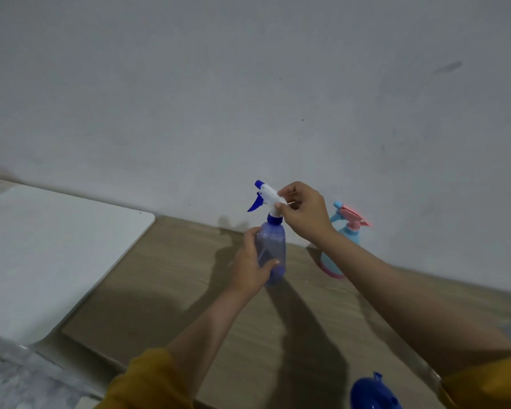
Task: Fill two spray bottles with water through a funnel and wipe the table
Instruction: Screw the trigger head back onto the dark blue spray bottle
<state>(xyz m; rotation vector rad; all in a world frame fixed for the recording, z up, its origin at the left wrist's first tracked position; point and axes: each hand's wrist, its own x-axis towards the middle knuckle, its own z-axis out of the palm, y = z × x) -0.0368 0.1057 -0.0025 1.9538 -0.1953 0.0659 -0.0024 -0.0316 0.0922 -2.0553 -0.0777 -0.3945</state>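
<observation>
A translucent blue spray bottle [273, 246] stands upright on the wooden table [171, 290] near the wall. My left hand [252, 265] grips its body from the left. My right hand [303, 212] pinches the white and blue spray head [264, 196] on top of the bottle. Behind my right forearm stands a second spray bottle [347, 231], light blue with a pink trigger head and pink base. A blue funnel [373, 392] shows at the bottom edge, partly cut off.
A white board or tabletop [50, 255] lies to the left of the wooden table. A plain grey wall rises right behind the bottles. A grey mottled surface [9, 382] shows at the lower left corner.
</observation>
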